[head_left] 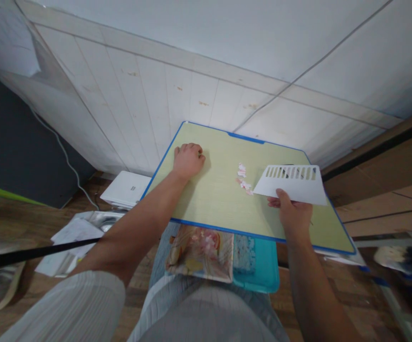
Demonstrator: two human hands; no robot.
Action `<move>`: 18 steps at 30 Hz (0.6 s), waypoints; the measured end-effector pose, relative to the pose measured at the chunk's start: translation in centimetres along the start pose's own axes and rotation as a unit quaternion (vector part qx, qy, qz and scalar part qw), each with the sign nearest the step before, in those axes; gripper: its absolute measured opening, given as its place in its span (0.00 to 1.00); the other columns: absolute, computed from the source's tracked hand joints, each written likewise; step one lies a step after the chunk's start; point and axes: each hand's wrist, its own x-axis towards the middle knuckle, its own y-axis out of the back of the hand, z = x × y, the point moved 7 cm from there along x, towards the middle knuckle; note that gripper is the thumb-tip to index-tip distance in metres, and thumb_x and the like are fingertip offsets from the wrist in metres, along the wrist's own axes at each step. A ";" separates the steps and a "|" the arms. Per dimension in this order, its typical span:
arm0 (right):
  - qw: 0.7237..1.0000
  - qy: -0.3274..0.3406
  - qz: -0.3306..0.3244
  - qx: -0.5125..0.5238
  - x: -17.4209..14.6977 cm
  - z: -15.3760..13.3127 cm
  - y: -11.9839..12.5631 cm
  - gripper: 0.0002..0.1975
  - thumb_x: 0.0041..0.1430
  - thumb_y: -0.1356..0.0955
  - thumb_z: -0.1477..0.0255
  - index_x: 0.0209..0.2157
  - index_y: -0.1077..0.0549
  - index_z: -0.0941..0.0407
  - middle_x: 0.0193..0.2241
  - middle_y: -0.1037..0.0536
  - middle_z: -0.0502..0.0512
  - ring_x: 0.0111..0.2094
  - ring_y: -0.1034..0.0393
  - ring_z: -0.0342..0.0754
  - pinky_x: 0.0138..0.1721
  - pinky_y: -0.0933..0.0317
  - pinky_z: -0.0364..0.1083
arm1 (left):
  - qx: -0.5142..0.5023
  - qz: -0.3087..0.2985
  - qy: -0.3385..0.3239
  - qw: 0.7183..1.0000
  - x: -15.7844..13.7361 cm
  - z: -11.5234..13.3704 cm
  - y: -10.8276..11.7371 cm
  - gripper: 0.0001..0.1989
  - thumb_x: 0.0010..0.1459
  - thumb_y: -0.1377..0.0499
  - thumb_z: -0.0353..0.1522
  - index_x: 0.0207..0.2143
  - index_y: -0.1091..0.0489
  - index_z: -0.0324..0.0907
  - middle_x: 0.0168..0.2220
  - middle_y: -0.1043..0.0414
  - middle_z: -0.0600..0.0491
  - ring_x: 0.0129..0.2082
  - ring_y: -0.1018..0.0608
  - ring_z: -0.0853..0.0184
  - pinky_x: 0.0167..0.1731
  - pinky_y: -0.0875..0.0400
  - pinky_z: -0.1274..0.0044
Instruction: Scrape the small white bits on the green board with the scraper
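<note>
A pale yellow board with a blue rim lies in front of me. My left hand rests on its left part, fingers loosely curled, with nothing visible in them. In my right hand is a flat white piece with a row of slots, tilted over the board's right part; the thumb presses on its near edge and the other fingers are mostly hidden beneath. Left of that piece, small white and pink scraps lie scattered on the board. Its left corner is close to the lower scraps.
Below the board's near edge, by my lap, are a patterned box with pinkish contents and a turquoise tray. A white box and papers lie on the floor at left. The white panelled wall stands behind the board.
</note>
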 end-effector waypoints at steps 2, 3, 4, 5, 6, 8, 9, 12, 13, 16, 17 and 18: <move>1.000 0.003 0.004 -0.018 -0.2 0.1 0.5 0.19 0.57 0.21 0.54 0.30 0.19 0.55 0.23 0.15 0.59 0.20 0.19 0.54 0.25 0.22 0.50 | 0.004 -0.001 0.002 1.000 0.0 0.0 0.0 0.17 0.71 0.41 0.33 0.55 0.16 0.45 0.66 0.16 0.40 0.69 0.22 0.44 0.72 0.34 0.51; 1.000 0.006 0.007 -0.025 -0.5 0.1 0.7 0.18 0.57 0.21 0.54 0.30 0.19 0.55 0.23 0.15 0.59 0.21 0.19 0.53 0.26 0.22 0.49 | 0.005 -0.001 0.003 1.000 0.0 0.0 0.1 0.17 0.71 0.42 0.33 0.55 0.16 0.45 0.66 0.16 0.40 0.69 0.22 0.43 0.72 0.34 0.51; 1.000 0.009 0.007 -0.028 -0.8 0.0 0.9 0.18 0.57 0.21 0.54 0.29 0.19 0.55 0.23 0.15 0.59 0.21 0.19 0.53 0.26 0.22 0.49 | 0.006 -0.001 0.002 1.000 0.0 0.0 0.1 0.17 0.71 0.42 0.33 0.55 0.16 0.44 0.66 0.16 0.40 0.69 0.22 0.43 0.72 0.33 0.51; 1.000 0.011 0.000 -0.029 -1.2 0.0 0.9 0.18 0.57 0.21 0.54 0.29 0.19 0.55 0.23 0.15 0.59 0.21 0.19 0.53 0.27 0.21 0.49 | 0.005 -0.001 0.001 1.000 -0.1 0.0 0.1 0.17 0.71 0.42 0.33 0.55 0.16 0.44 0.66 0.16 0.40 0.69 0.22 0.43 0.72 0.33 0.51; 1.000 0.011 -0.009 -0.026 -1.6 0.0 0.8 0.19 0.57 0.21 0.54 0.28 0.19 0.55 0.23 0.15 0.59 0.21 0.19 0.53 0.27 0.21 0.49 | 0.004 -0.001 0.000 1.000 -0.1 0.0 0.1 0.17 0.71 0.42 0.33 0.55 0.16 0.44 0.66 0.16 0.39 0.69 0.22 0.43 0.71 0.33 0.51; 1.000 0.009 -0.022 -0.014 -2.2 0.0 0.4 0.21 0.58 0.20 0.52 0.28 0.19 0.55 0.23 0.15 0.60 0.21 0.19 0.54 0.27 0.20 0.50 | 0.001 0.001 -0.002 1.000 -0.1 0.0 0.0 0.17 0.71 0.42 0.33 0.55 0.15 0.44 0.66 0.16 0.39 0.69 0.22 0.43 0.71 0.33 0.51; 1.000 0.009 -0.018 -0.004 -2.5 -0.1 0.3 0.22 0.58 0.19 0.50 0.29 0.19 0.55 0.24 0.14 0.60 0.21 0.19 0.54 0.27 0.20 0.51 | 0.001 0.002 -0.002 1.000 0.0 0.0 0.0 0.17 0.71 0.42 0.33 0.54 0.15 0.44 0.65 0.16 0.39 0.69 0.22 0.43 0.71 0.33 0.51; 1.000 0.014 0.014 0.021 -2.6 -0.2 0.2 0.27 0.59 0.19 0.45 0.30 0.19 0.55 0.25 0.14 0.61 0.22 0.19 0.54 0.28 0.19 0.52 | 0.001 0.004 -0.003 1.000 0.0 -0.1 0.0 0.16 0.71 0.41 0.34 0.54 0.15 0.45 0.65 0.16 0.40 0.68 0.22 0.43 0.71 0.33 0.51; 1.000 0.015 0.016 0.022 -2.6 -0.2 0.1 0.27 0.59 0.19 0.44 0.30 0.20 0.55 0.25 0.13 0.61 0.22 0.19 0.54 0.28 0.19 0.52 | 0.001 0.003 -0.002 1.000 0.1 -0.1 -0.1 0.16 0.71 0.41 0.33 0.53 0.16 0.46 0.65 0.16 0.40 0.68 0.22 0.43 0.71 0.33 0.51; 1.000 0.016 0.006 0.012 -2.4 -0.3 -0.3 0.29 0.59 0.19 0.43 0.28 0.20 0.55 0.24 0.14 0.62 0.21 0.19 0.55 0.28 0.18 0.54 | 0.003 0.001 0.002 1.000 0.1 -0.1 0.0 0.16 0.71 0.41 0.33 0.53 0.16 0.46 0.65 0.16 0.41 0.68 0.22 0.44 0.71 0.33 0.52; 1.000 0.016 0.007 0.011 -2.4 -0.3 -0.3 0.29 0.59 0.19 0.42 0.27 0.20 0.55 0.24 0.14 0.62 0.21 0.19 0.55 0.28 0.19 0.54 | 0.003 0.000 0.003 1.000 0.1 -0.1 0.0 0.16 0.71 0.41 0.33 0.53 0.16 0.46 0.65 0.16 0.41 0.68 0.22 0.44 0.71 0.33 0.52; 1.000 0.016 0.011 0.011 -2.4 -0.3 -0.3 0.29 0.58 0.19 0.42 0.26 0.20 0.55 0.24 0.14 0.62 0.21 0.19 0.55 0.28 0.19 0.53 | 0.004 -0.001 0.003 1.000 0.1 -0.1 0.1 0.16 0.71 0.41 0.33 0.53 0.16 0.46 0.66 0.16 0.41 0.68 0.22 0.44 0.71 0.33 0.52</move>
